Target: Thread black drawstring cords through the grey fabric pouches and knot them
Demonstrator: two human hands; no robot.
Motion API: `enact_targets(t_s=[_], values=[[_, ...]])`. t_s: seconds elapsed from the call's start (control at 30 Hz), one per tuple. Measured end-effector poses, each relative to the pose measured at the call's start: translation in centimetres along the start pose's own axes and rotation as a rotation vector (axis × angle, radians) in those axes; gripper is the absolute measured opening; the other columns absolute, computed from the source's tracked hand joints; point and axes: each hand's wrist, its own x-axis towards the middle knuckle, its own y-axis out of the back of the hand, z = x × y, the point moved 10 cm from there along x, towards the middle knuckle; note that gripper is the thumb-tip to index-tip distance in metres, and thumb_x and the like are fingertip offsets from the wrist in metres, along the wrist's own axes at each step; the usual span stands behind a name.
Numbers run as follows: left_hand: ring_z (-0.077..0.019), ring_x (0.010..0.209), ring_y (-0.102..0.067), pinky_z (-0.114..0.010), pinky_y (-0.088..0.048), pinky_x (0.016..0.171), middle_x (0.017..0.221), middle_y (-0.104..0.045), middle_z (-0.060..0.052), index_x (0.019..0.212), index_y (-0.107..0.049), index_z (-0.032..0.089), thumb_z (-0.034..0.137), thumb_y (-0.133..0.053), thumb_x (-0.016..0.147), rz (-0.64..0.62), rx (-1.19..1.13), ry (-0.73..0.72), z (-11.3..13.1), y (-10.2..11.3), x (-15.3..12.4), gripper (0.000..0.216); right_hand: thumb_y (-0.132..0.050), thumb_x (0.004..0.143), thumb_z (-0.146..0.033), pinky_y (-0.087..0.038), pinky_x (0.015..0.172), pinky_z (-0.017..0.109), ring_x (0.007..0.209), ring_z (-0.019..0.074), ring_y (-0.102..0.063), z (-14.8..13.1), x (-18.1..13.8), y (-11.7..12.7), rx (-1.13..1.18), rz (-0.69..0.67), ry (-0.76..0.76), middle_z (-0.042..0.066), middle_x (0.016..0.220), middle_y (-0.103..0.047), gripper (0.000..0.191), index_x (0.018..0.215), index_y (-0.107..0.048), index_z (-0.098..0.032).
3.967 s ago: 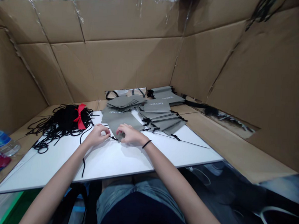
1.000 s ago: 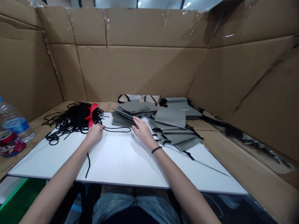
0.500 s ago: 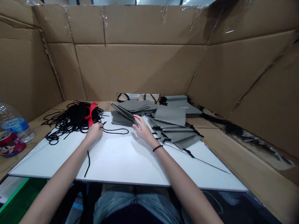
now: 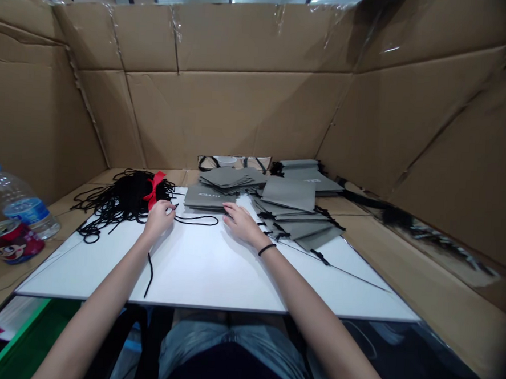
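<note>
My left hand [image 4: 160, 221] is closed in a pinch on a thin black cord [image 4: 197, 222], which loops out to the right across the white board [image 4: 214, 267]. The cord's other end hangs below my wrist. Just left of that hand is a heap of black cords [image 4: 128, 196] tied with a red ribbon [image 4: 154, 189]. My right hand [image 4: 241, 222] has its fingers and thumb at the near right corner of a flat grey paper bag [image 4: 205, 198]. White lettering faces up on this bag, which lies on top of a small stack.
Behind the stack are more grey bags [image 4: 232, 178]. To the right, bags with black cord handles [image 4: 302, 224] lie fanned out. A plastic bottle [image 4: 23, 204] and a red can [image 4: 14, 242] stand at the left. Tall cardboard walls [image 4: 240, 114] enclose the table.
The grey bag, tilted up a moment ago, now lies flat with its lettering showing. My right hand has shifted slightly down and left with it. My left hand stays with the cord.
</note>
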Motion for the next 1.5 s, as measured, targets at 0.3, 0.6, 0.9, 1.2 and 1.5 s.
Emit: enact_targets(t_s=[0.3, 0.6, 0.9, 1.2, 1.5], values=[[-0.023, 0.102, -0.06, -0.032, -0.043, 0.095, 0.104, -0.066, -0.009, 0.089, -0.07, 0.016, 0.02, -0.051, 0.077, -0.053, -0.039, -0.037, 0.2, -1.0, 0.0, 0.023, -0.046, 0.091, -0.033, -0.021, 0.111, 0.046, 0.13, 0.0236, -0.04, 0.7, -0.2, -1.5, -0.141, -0.107, -0.038, 0.014, 0.138, -0.048, 0.04, 0.126, -0.054, -0.015], [-0.0216, 0.114, -0.055, -0.031, -0.041, 0.101, 0.119, -0.064, -0.006, 0.107, -0.068, 0.019, 0.016, -0.047, 0.08, -0.172, -0.059, -0.152, 2.0, -2.5, -0.8, 0.035, -0.048, 0.089, -0.031, -0.021, 0.112, 0.046, 0.13, 0.0257, -0.04, 0.4, -0.1, -1.2, -0.07, -0.065, -0.034, 0.014, 0.139, -0.047, 0.044, 0.128, -0.052, -0.013], [-0.0264, 0.105, -0.059, -0.031, -0.043, 0.088, 0.114, -0.065, -0.014, 0.11, -0.065, 0.012, 0.021, -0.054, 0.077, -0.099, 0.063, 0.062, -0.6, -0.6, -0.3, 0.035, -0.044, 0.089, -0.036, -0.028, 0.111, 0.037, 0.131, 0.0224, -0.038, 0.0, 0.4, 3.4, 0.235, 0.221, -0.013, 0.013, 0.143, -0.041, 0.046, 0.13, -0.051, -0.015], [-0.0247, 0.095, -0.06, -0.027, -0.041, 0.073, 0.102, -0.067, -0.012, 0.091, -0.068, 0.013, 0.04, -0.066, 0.071, -0.094, 0.109, 0.227, -1.8, -1.3, -0.5, 0.033, -0.046, 0.087, -0.058, -0.044, 0.094, 0.037, 0.106, 0.0239, -0.059, -0.3, -0.6, 6.1, 0.639, 0.14, 0.005, 0.01, 0.112, -0.066, 0.048, 0.085, -0.073, -0.018], [-0.0239, 0.083, -0.062, -0.03, -0.041, 0.072, 0.074, -0.068, -0.007, 0.064, -0.065, 0.017, 0.013, -0.06, 0.063, -0.108, -0.124, 0.305, -3.2, -1.5, -0.5, 0.007, -0.037, 0.085, -0.07, -0.046, 0.082, 0.03, 0.07, 0.0183, -0.065, -1.7, -1.6, 0.9, 0.692, -0.346, -0.057, 0.01, 0.069, -0.071, 0.071, 0.056, -0.07, -0.015]])
